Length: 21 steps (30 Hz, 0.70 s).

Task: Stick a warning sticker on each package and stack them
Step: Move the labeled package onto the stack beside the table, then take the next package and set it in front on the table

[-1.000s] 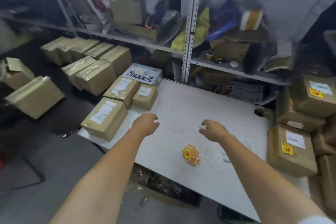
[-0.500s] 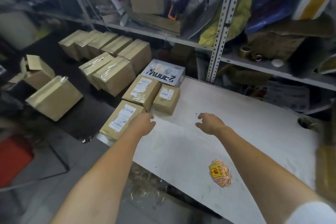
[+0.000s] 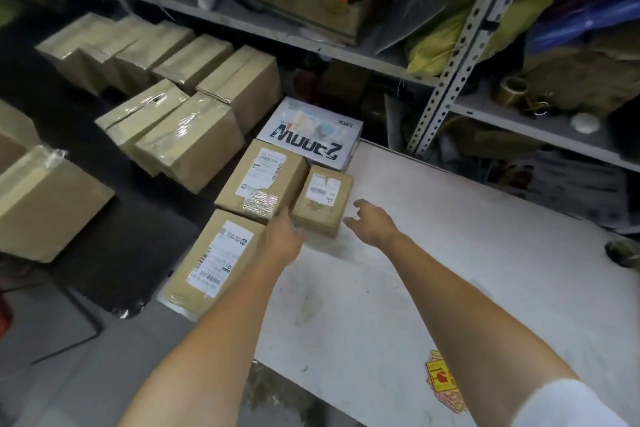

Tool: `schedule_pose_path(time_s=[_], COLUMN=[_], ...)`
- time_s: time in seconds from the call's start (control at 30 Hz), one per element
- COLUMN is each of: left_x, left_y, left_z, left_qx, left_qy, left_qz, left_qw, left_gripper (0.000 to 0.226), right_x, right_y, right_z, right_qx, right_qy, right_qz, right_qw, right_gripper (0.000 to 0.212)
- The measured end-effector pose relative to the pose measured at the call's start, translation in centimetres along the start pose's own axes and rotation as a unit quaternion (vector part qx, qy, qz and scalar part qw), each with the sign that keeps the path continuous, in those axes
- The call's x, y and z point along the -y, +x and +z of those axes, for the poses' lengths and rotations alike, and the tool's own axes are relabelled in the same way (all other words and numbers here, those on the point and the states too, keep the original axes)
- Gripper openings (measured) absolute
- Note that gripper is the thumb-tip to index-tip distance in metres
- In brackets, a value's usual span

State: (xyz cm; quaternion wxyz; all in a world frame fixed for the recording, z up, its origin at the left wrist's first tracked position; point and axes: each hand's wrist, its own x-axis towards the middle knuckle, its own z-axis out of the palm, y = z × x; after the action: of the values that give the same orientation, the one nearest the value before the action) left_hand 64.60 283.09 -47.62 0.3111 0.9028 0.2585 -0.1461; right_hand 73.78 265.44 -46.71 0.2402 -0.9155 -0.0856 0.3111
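Three brown cardboard packages with white shipping labels sit at the left end of the white table (image 3: 433,253): a small one (image 3: 322,203), a medium one (image 3: 261,180) and a long one (image 3: 214,260) near the front corner. My left hand (image 3: 282,239) reaches to the small package's left side, fingers hidden in the gap between boxes. My right hand (image 3: 370,224) hovers open just right of the small package, holding nothing. A pile of yellow-and-red warning stickers (image 3: 443,380) lies on the table near my right forearm.
A white printed box (image 3: 311,133) stands behind the packages. Several taped brown boxes (image 3: 187,135) lie on the dark floor to the left. A metal shelf upright (image 3: 450,55) and cluttered shelves rise behind the table.
Both hands have moved forward and left across the table to the small package. The view has swung left, so the stickered stack on the right is out of sight.
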Motion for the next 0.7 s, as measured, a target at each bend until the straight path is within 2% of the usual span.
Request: schedule_pose_path(time_s=[0.1, 0.23, 0.33, 0.47, 0.7], left_x=[-0.4, -1.1, -1.0, -0.9, -1.5], left_y=[2.4, 4.8, 6.3, 7.0, 5.3], left_z=[0.9, 1.4, 1.5, 1.4, 0.2], left_qx=[0.001, -0.002, 0.004, 0.012, 0.030], left_qy=[-0.061, -0.096, -0.096, -0.096, -0.125], left_qz=[0.007, 0.011, 0.009, 0.015, 0.019], left_qw=[0.998, 0.995, 0.995, 0.995, 0.992], left_gripper=[0.066, 0.040, 0.038, 0.035, 0.043], right_x=[1.2, 1.9, 1.9, 1.3, 0.5], right_y=[2.4, 4.8, 6.0, 6.9, 5.6], right_z=[0.7, 1.6, 2.5, 3.5, 3.1], right_qx=[-0.012, -0.020, -0.022, -0.030, -0.053], right_qy=[0.056, 0.108, 0.176, 0.301, 0.352], right_qz=[0.027, 0.039, 0.053, 0.064, 0.048], right_qw=[0.998, 0.993, 0.983, 0.951, 0.933], right_gripper=[0.063, 0.052, 0.054, 0.052, 0.052])
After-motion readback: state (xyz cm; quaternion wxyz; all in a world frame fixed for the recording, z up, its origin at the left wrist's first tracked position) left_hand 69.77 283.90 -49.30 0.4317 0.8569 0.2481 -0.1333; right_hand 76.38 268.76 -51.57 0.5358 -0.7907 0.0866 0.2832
